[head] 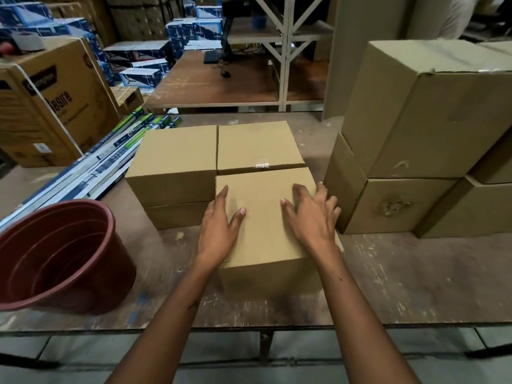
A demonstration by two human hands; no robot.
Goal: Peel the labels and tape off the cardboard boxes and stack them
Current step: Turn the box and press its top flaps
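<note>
While both hands, left hand (219,231) and right hand (310,214), lie spread (flat) on the plain box (263,236), "Champion" marks a carton (52,103).

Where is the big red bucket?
The round red-brown plastic bucket stands at the table's near left, left of the left hand and the small cardboard boxes.

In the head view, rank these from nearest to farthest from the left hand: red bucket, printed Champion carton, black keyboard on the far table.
From the left hand:
1. Red bucket, left, on the same table.
2. Champion carton, far left.
3. Black keyboard, far table, behind.
</note>
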